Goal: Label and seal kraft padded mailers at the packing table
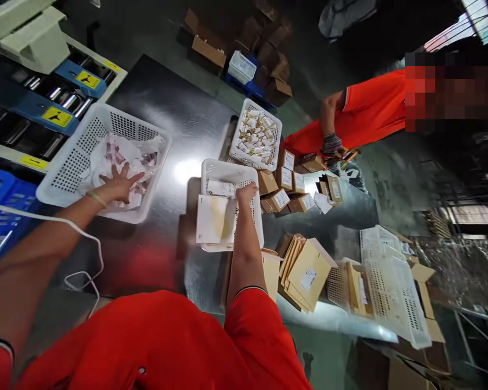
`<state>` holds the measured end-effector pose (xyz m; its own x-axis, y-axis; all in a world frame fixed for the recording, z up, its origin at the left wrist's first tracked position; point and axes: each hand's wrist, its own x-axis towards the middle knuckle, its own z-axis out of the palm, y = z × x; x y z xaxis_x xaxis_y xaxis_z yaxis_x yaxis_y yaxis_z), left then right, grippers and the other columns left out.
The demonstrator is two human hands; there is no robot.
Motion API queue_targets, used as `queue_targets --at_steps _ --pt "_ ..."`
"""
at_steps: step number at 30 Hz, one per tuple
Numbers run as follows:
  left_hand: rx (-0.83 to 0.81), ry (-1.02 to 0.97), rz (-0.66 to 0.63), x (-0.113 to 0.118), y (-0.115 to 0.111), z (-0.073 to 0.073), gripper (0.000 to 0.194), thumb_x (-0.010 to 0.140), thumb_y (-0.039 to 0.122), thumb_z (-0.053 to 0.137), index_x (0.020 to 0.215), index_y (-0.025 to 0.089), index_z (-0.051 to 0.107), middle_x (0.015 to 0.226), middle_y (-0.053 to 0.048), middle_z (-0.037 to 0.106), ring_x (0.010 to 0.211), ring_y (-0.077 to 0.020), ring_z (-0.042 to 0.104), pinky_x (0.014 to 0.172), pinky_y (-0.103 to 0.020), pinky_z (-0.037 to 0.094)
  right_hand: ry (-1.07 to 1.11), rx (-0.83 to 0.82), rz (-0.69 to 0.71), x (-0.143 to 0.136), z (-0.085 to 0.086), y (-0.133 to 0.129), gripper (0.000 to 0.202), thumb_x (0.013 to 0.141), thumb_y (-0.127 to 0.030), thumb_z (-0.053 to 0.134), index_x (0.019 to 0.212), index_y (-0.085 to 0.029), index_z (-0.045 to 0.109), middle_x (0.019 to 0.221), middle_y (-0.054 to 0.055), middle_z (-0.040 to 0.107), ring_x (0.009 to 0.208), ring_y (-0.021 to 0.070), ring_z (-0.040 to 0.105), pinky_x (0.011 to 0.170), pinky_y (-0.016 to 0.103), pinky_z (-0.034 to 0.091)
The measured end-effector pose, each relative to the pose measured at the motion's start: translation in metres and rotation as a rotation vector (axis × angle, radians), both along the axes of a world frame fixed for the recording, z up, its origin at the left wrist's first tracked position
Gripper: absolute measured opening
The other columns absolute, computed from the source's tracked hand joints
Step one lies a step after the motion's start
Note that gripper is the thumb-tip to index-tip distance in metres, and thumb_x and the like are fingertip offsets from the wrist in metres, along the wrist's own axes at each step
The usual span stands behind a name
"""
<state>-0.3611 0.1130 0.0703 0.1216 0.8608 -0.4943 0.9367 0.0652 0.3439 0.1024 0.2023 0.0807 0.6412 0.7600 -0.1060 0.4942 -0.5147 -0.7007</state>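
My left hand (122, 184) is spread, fingers apart, over white plastic bags (130, 151) heaped in a large white basket (65, 162) at the left. Some dark and pinkish print shows on the bags. My right hand (247, 192) has its fingers curled at the right rim of a smaller white basket (228, 168) in the middle and seems to grip it. A white printed sheet or flat box (215, 219) with a yellowish patch rests across this basket, partly under my right forearm. Behind it lies a small labelled packet (220, 188).
A white basket of small white-and-gold pieces (256, 135) stands beyond. Labelled cardboard boxes (282, 179) and padded envelopes (309, 271) sit to the right. A co-worker in red (366, 119) stands across the table (162, 92). A roller conveyor (52, 108) and loose white cable (93, 238) are left.
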Motion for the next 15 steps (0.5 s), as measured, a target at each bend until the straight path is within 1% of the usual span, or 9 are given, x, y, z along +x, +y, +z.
queue_targets --at_steps 2,4,5,6,8,10,11,13,15 --pt "-0.034 0.004 0.005 -0.006 -0.007 -0.008 0.107 0.094 0.019 0.091 0.189 0.026 0.041 0.198 -0.033 -0.003 0.177 -0.0715 0.0 0.114 -0.106 0.024 -0.067 -0.001 0.077 -0.003 0.006 -0.01 0.066 0.083 -0.002 0.072 0.148 -0.01 0.061 0.166 0.031 0.053 0.152 0.0392 0.062 0.133 0.058 0.051" --pt "-0.049 0.002 -0.024 -0.014 -0.01 -0.017 0.108 0.091 0.026 0.093 0.187 0.02 0.044 0.197 -0.034 -0.003 0.177 -0.0712 0.002 0.117 -0.102 0.03 -0.126 0.016 0.2 -0.005 0.01 -0.024 0.067 0.081 -0.007 0.069 0.147 -0.012 0.059 0.166 0.028 0.052 0.15 0.0374 0.062 0.133 0.055 0.05" --pt "-0.048 0.006 -0.039 -0.018 -0.009 -0.021 0.105 0.09 0.032 0.092 0.184 0.014 0.048 0.197 -0.034 -0.001 0.176 -0.0698 0.008 0.121 -0.096 0.034 -0.147 0.034 0.248 -0.005 0.012 -0.032 0.066 0.081 -0.009 0.068 0.146 -0.013 0.059 0.164 0.027 0.052 0.148 0.0366 0.063 0.132 0.055 0.051" --pt "-0.04 0.013 -0.053 -0.021 -0.005 -0.024 0.1 0.09 0.039 0.089 0.178 0.007 0.054 0.196 -0.035 0.004 0.176 -0.0665 0.018 0.127 -0.086 0.039 -0.158 0.057 0.281 -0.004 0.012 -0.041 0.064 0.081 -0.012 0.068 0.145 -0.015 0.059 0.162 0.025 0.053 0.145 0.0356 0.064 0.13 0.054 0.052" --pt "-0.006 0.019 -0.085 -0.03 0.007 -0.025 0.09 0.094 0.048 0.08 0.167 -0.002 0.063 0.193 -0.033 0.025 0.171 -0.0511 0.043 0.134 -0.061 0.044 -0.169 0.113 0.321 0.001 0.013 -0.062 0.062 0.08 -0.014 0.066 0.141 -0.02 0.06 0.155 0.02 0.056 0.14 0.0339 0.064 0.127 0.055 0.054" --pt "0.041 0.026 -0.12 -0.041 0.026 -0.019 0.081 0.098 0.036 0.077 0.167 -0.003 0.063 0.184 -0.029 0.047 0.162 -0.0336 0.057 0.135 -0.044 0.043 -0.164 0.155 0.335 0.011 0.014 -0.085 0.059 0.079 -0.016 0.066 0.138 -0.023 0.061 0.148 0.017 0.058 0.132 0.0323 0.067 0.122 0.056 0.057" --pt "0.065 0.036 -0.137 -0.047 0.038 -0.013 0.081 0.096 0.025 0.077 0.171 -0.002 0.06 0.179 -0.026 0.056 0.16 -0.0288 0.059 0.136 -0.04 0.042 -0.155 0.163 0.331 0.016 0.015 -0.096 0.058 0.079 -0.017 0.066 0.137 -0.024 0.062 0.146 0.016 0.059 0.128 0.0316 0.068 0.118 0.056 0.059" --pt "0.115 0.072 -0.171 -0.063 0.063 0.004 0.081 0.095 0.013 0.075 0.173 0.0 0.058 0.169 -0.021 0.068 0.157 -0.0251 0.063 0.135 -0.035 0.043 -0.131 0.158 0.297 0.025 0.017 -0.119 0.056 0.08 -0.019 0.068 0.136 -0.023 0.064 0.145 0.016 0.059 0.12 0.0304 0.071 0.11 0.055 0.063" --pt "0.172 0.079 -0.187 -0.079 0.087 0.023 0.075 0.097 0.009 0.07 0.171 0.003 0.061 0.16 -0.013 0.077 0.147 -0.02 0.071 0.128 -0.027 0.047 -0.101 0.149 0.256 0.033 0.019 -0.139 0.054 0.081 -0.021 0.07 0.135 -0.023 0.065 0.147 0.017 0.058 0.116 0.0296 0.072 0.102 0.052 0.066"
